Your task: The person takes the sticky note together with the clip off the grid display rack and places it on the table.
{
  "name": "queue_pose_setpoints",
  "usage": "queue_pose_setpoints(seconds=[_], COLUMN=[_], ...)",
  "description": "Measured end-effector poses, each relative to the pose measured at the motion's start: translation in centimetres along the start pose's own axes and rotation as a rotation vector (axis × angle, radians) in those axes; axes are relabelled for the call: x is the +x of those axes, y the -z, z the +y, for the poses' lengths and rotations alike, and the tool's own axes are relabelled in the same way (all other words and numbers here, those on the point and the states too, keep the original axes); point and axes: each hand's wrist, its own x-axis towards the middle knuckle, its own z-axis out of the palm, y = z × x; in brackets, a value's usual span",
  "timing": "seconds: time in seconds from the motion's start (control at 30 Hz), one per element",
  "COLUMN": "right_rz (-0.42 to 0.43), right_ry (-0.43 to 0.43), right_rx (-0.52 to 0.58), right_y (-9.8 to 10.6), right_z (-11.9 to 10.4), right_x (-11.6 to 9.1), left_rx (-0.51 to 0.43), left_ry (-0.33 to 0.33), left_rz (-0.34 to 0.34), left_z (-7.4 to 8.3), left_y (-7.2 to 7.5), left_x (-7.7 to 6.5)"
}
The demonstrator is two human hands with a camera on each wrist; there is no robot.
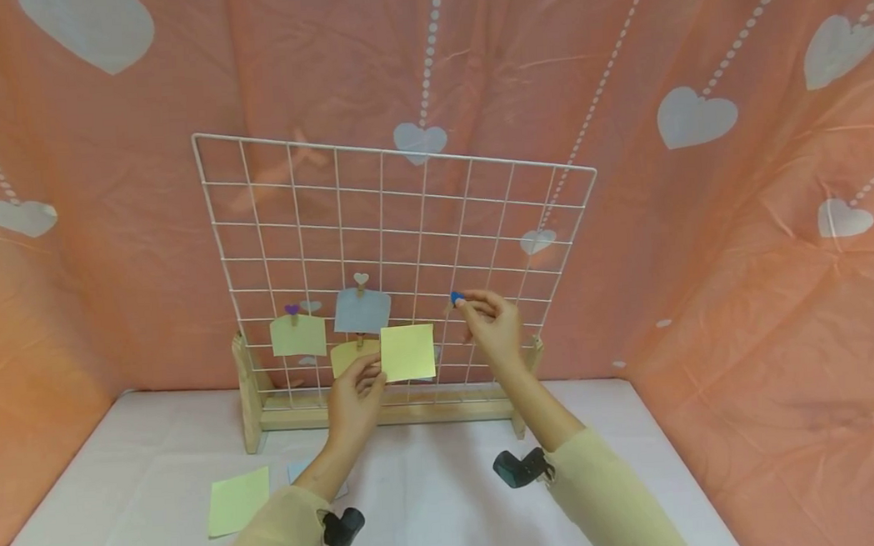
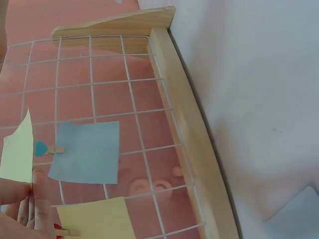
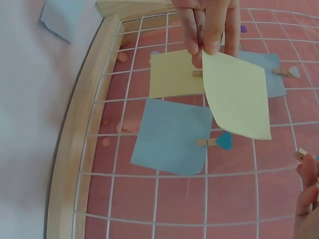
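Note:
My left hand (image 1: 356, 395) pinches a pale yellow sticky note (image 1: 408, 352) by its left edge, holding it in front of a white wire grid panel (image 1: 470, 197). To the right, my right hand (image 1: 496, 328) pinches a mini wooden clothespin with a blue heart (image 1: 457, 298) between thumb and fingers, close to the grid. In the right wrist view the clothespin's wooden tip (image 3: 300, 154) sticks out beyond the fingertips. Behind the held note hang a blue note (image 3: 172, 137) on a blue-heart clothespin (image 3: 222, 141) and a yellow note (image 3: 174, 74), partly covered by the left hand.
Further left on the grid hang a light green note (image 1: 298, 337) under a purple-heart clip and a blue note (image 1: 362, 311) under a white-heart clip. A wooden stand (image 1: 311, 418) supports the panel. A loose green note (image 1: 238, 502) lies on the white table (image 1: 155, 457), near a blue one.

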Motion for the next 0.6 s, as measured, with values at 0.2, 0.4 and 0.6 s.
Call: queue_pose_setpoints(seconds=[0.2, 0.4, 0.6], right_rz=[0.016, 0.03, 0.049], right_ry=[-0.004, -0.031, -0.078], right_rx=[-0.027, -0.027, -0.006], right_y=[0.9, 1.5, 2.0], right_z=[1.0, 1.7, 2.7], right_x=[-0.3, -1.0, -1.5], left_rx=[0.018, 0.039, 0.034], left_ry=[0.011, 0.016, 0.023], left_rz=[0.006, 0.01, 0.009], left_z=[-0.7, -1.3, -1.9], left_y=[0.3, 0.5, 0.7], left_x=[-0.2, -0.6, -1.2])
